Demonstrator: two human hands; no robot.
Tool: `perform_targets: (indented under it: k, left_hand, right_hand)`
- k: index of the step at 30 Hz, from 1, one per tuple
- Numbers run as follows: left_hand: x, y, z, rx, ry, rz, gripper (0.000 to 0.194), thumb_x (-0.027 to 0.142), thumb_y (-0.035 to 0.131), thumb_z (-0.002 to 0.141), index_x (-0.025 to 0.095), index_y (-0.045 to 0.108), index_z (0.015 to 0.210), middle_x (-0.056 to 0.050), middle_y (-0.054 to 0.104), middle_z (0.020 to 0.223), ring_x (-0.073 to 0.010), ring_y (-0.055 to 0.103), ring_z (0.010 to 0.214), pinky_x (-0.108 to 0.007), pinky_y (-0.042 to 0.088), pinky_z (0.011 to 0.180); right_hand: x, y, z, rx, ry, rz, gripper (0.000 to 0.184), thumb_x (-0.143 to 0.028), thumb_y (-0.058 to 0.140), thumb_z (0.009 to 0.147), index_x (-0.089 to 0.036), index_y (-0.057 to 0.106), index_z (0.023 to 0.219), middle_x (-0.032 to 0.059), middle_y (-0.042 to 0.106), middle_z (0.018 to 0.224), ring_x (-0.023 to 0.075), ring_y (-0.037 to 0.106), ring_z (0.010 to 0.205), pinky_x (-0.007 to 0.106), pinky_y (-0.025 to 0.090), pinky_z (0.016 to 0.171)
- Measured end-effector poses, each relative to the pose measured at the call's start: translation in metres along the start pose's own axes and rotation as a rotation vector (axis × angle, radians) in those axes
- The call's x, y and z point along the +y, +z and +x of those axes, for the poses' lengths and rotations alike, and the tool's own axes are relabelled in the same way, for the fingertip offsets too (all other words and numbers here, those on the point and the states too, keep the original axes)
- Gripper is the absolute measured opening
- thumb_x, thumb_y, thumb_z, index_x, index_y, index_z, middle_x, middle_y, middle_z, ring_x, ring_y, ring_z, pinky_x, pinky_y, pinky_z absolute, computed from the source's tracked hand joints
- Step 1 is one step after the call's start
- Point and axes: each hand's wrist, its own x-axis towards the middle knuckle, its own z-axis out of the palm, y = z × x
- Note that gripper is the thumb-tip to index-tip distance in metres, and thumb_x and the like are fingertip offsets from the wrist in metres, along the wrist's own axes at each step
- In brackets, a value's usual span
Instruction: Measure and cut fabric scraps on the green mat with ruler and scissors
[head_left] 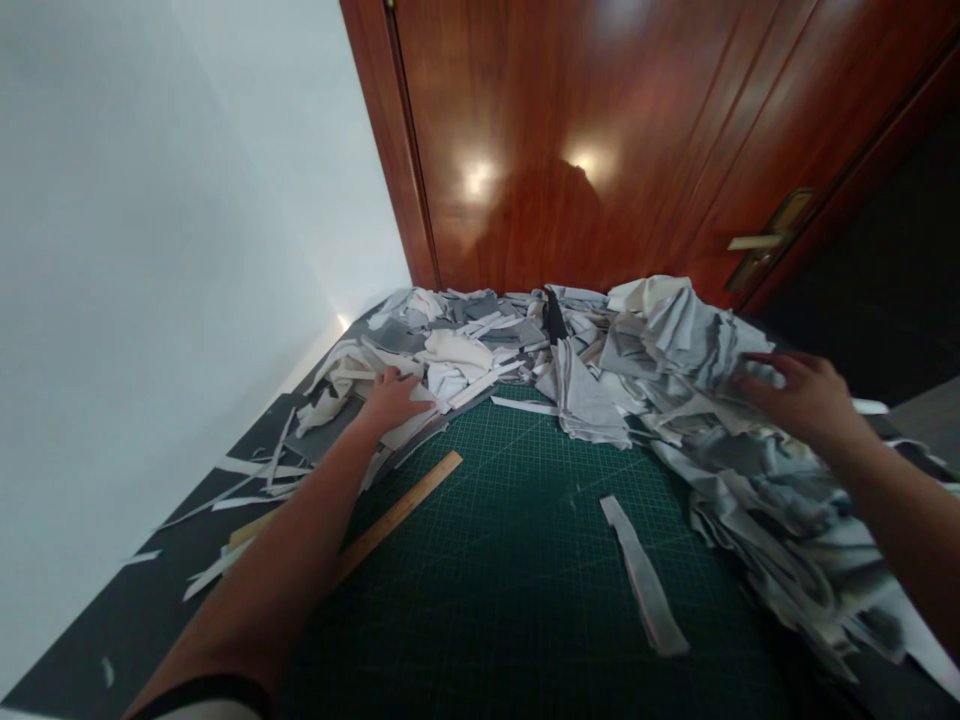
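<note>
My left hand (391,398) lies flat, fingers spread, on grey and white fabric scraps (450,355) at the far left of a green cutting mat (525,560). My right hand (799,392) rests on top of a tall heap of grey fabric pieces (690,350) at the right, fingers curled into the cloth; whether it grips a piece is unclear. A wooden ruler (401,510) lies slanted on the mat under my left forearm. One loose grey strip (643,575) lies on the mat between my arms.
A dark table (150,590) carries the mat, with thin white strips (247,480) scattered along its left edge. A white wall stands at the left. A brown wooden door (600,140) with a brass handle (765,240) is behind the pile.
</note>
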Motion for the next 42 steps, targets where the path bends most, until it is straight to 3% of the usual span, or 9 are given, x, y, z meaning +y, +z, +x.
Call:
perform_targets:
  k: [3, 7, 13, 18, 24, 27, 31, 37, 42]
  left_hand:
    - [-0.002, 0.0, -0.003, 0.042, 0.038, -0.046, 0.039, 0.047, 0.065, 0.085, 0.023, 0.073, 0.114, -0.017, 0.056, 0.131, -0.0393, 0.051, 0.124, -0.053, 0.04, 0.107]
    - [-0.004, -0.012, -0.015, 0.241, -0.004, -0.206, 0.025, 0.038, 0.057, 0.09, 0.022, 0.076, 0.092, -0.012, 0.063, 0.122, -0.0319, 0.057, 0.117, -0.048, 0.041, 0.108]
    - [0.01, -0.08, -0.052, 0.324, -0.036, -0.396, 0.03, 0.04, 0.052, 0.092, 0.018, 0.073, 0.097, -0.005, 0.07, 0.087, -0.0227, 0.062, 0.084, -0.034, 0.049, 0.079]
    - [0.057, -0.136, -0.105, 0.435, 0.076, -0.651, 0.024, 0.04, 0.058, 0.091, 0.019, 0.069, 0.09, -0.002, 0.066, 0.079, -0.0175, 0.057, 0.073, -0.028, 0.043, 0.065]
    - [0.128, -0.13, -0.171, 0.324, 0.169, -1.239, 0.02, 0.039, 0.065, 0.089, 0.02, 0.064, 0.087, 0.002, 0.056, 0.07, -0.0119, 0.049, 0.06, -0.023, 0.039, 0.052]
    - [0.145, -0.114, -0.199, 0.337, 0.104, -1.26, 0.019, 0.036, 0.068, 0.086, 0.02, 0.057, 0.08, 0.005, 0.051, 0.065, -0.0105, 0.045, 0.056, -0.021, 0.036, 0.051]
    - [0.146, -0.09, -0.23, 0.413, 0.002, -1.15, 0.018, 0.031, 0.065, 0.085, 0.022, 0.05, 0.081, 0.006, 0.05, 0.066, -0.0112, 0.047, 0.058, -0.022, 0.037, 0.052]
    - [0.146, -0.062, -0.263, 0.442, -0.03, -1.125, 0.019, 0.029, 0.066, 0.081, 0.022, 0.05, 0.09, 0.005, 0.055, 0.072, -0.0127, 0.054, 0.064, -0.022, 0.041, 0.057]
    - [0.131, -0.054, -0.281, 0.012, -0.018, -1.29, 0.042, 0.029, 0.068, 0.076, 0.025, 0.044, 0.111, 0.005, 0.063, 0.072, -0.015, 0.059, 0.057, -0.025, 0.048, 0.054]
  right_hand:
    - [-0.018, 0.0, -0.011, -0.175, 0.068, -0.015, 0.068, -0.053, 0.064, 0.086, -0.019, 0.056, 0.144, 0.027, 0.055, 0.14, 0.042, 0.051, 0.13, 0.055, 0.043, 0.102]
    - [-0.057, -0.011, -0.037, 0.011, 0.113, -0.064, 0.072, -0.061, 0.057, 0.086, -0.025, 0.051, 0.148, 0.0204, 0.039, 0.157, 0.0503, 0.038, 0.137, 0.069, 0.036, 0.101]
    - [-0.122, -0.043, -0.068, 0.13, -0.288, 0.212, 0.051, -0.047, 0.055, 0.087, -0.016, 0.062, 0.127, 0.021, 0.061, 0.129, 0.0393, 0.052, 0.125, 0.056, 0.041, 0.105]
    - [-0.203, -0.072, -0.12, -0.212, -0.459, 0.707, 0.043, -0.046, 0.062, 0.092, -0.02, 0.061, 0.126, 0.0139, 0.067, 0.121, 0.0281, 0.065, 0.104, 0.048, 0.052, 0.095]
    - [-0.283, -0.076, -0.206, -0.927, -0.451, 1.417, 0.054, -0.046, 0.081, 0.08, -0.021, 0.065, 0.125, 0.0081, 0.069, 0.127, 0.0229, 0.064, 0.113, 0.045, 0.049, 0.105]
    - [-0.291, -0.08, -0.245, -1.197, -0.33, 1.726, 0.042, -0.048, 0.081, 0.08, -0.018, 0.071, 0.107, 0.0062, 0.074, 0.109, 0.0217, 0.068, 0.105, 0.043, 0.051, 0.101]
    - [-0.283, -0.095, -0.291, -1.425, -0.04, 1.977, 0.059, -0.066, 0.073, 0.081, -0.018, 0.067, 0.116, 0.0115, 0.07, 0.12, 0.0271, 0.07, 0.107, 0.04, 0.058, 0.088]
    - [-0.263, -0.094, -0.332, -1.169, 0.327, 1.732, 0.02, -0.03, 0.072, 0.09, -0.011, 0.067, 0.094, 0.0098, 0.075, 0.089, 0.0127, 0.069, 0.061, 0.023, 0.058, 0.06]
    - [-0.221, -0.08, -0.333, -0.965, 0.284, 1.303, 0.023, -0.028, 0.048, 0.104, -0.015, 0.06, 0.089, 0.0062, 0.073, 0.077, 0.0099, 0.064, 0.054, 0.019, 0.052, 0.053]
